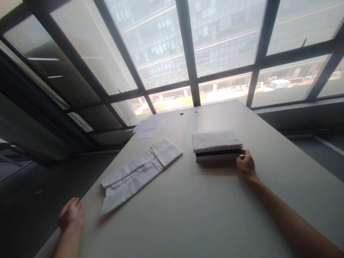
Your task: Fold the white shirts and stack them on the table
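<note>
A stack of folded cloths (pixel 215 141), white on top with a dark layer in the middle, lies on the pale table (pixel 188 208). My right hand (pixel 245 165) reaches out to the stack's near right corner and its fingers curl against the stack's edge. A long white cloth (pixel 139 172), partly folded, lies to the left of the stack. My left hand (pixel 71 215) rests at the table's left edge, just short of that cloth's near end, fingers loosely bent and holding nothing.
Loose sheets of white paper (pixel 149 127) lie at the table's far left corner. Two small round holes (pixel 189 113) sit near the far edge. Large windows with dark frames stand behind the table; the floor drops away at the left.
</note>
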A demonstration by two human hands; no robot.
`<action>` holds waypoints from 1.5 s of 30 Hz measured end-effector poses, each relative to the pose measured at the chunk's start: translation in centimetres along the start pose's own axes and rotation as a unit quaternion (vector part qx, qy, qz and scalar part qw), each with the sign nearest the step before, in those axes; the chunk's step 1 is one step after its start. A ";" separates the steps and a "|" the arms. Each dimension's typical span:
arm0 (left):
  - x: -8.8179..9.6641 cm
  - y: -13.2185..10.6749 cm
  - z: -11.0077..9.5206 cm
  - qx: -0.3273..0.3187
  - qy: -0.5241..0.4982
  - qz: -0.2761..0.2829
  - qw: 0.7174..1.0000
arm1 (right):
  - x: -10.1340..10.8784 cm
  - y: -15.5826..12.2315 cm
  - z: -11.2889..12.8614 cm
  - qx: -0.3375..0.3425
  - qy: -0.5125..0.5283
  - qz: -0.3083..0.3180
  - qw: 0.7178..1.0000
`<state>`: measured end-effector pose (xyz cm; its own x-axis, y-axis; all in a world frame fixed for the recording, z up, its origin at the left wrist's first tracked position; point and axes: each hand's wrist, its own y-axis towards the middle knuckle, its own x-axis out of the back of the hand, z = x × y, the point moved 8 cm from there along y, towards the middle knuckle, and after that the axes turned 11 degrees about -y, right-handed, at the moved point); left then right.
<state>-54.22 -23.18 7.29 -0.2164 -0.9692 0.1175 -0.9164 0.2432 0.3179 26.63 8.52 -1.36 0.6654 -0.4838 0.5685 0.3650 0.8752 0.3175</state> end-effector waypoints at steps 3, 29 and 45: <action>-5.1 -0.4 -2.0 -0.081 0.065 0.076 0.992 | 0.0 0.0 -0.3 -0.005 0.001 0.004 1.000; -15.9 -11.3 -0.2 -0.214 0.476 0.248 0.817 | 0.4 0.0 -0.2 -0.006 -0.017 0.015 1.000; -29.0 -11.1 -8.4 -0.400 0.398 0.536 0.628 | 0.4 -0.1 0.2 -0.006 0.006 0.011 1.000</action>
<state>-34.92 2.52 8.26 -0.0366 0.0169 0.9992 0.1439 0.9895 -0.0114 26.75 8.27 -1.03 0.6813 -0.4645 0.5657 0.3583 0.8856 0.2956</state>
